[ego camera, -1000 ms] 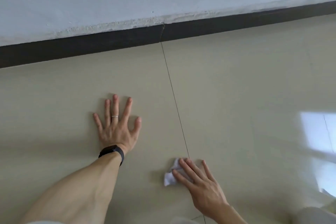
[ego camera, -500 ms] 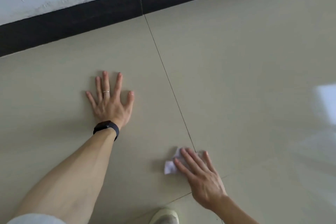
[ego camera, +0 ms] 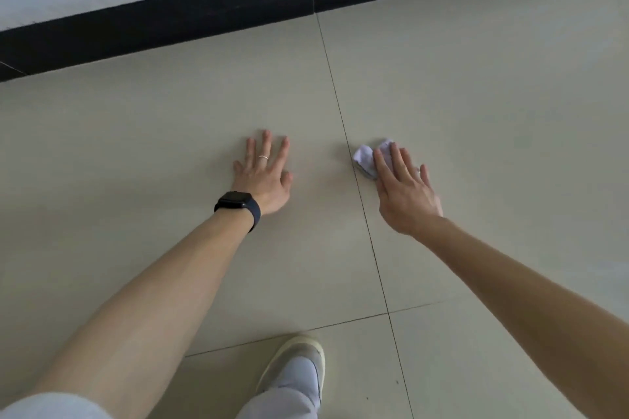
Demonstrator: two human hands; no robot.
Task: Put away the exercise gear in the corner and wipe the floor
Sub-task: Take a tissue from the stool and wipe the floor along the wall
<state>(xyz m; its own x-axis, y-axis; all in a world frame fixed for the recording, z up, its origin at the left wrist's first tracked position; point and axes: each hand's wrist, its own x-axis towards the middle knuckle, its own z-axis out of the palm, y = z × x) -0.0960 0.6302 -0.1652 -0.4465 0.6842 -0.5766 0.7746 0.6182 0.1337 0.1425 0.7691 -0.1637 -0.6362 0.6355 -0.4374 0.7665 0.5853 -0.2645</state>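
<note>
Tiled floor (ego camera: 476,112): left hand (ego camera: 263,177) splayed flat, right hand (ego camera: 405,190) flat pressing crumpled cloth (ego camera: 364,156).

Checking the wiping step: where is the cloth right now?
Head view, right of centre: the cloth lies on the floor beside the tile seam, under the right hand's fingers.

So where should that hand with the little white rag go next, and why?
Probably a short sweep forward towards the black skirting. The right hand presses the crumpled rag down with straight fingers, right beside the grout line. The left hand lies flat as a prop, and bare tile lies ahead of the rag.
</note>
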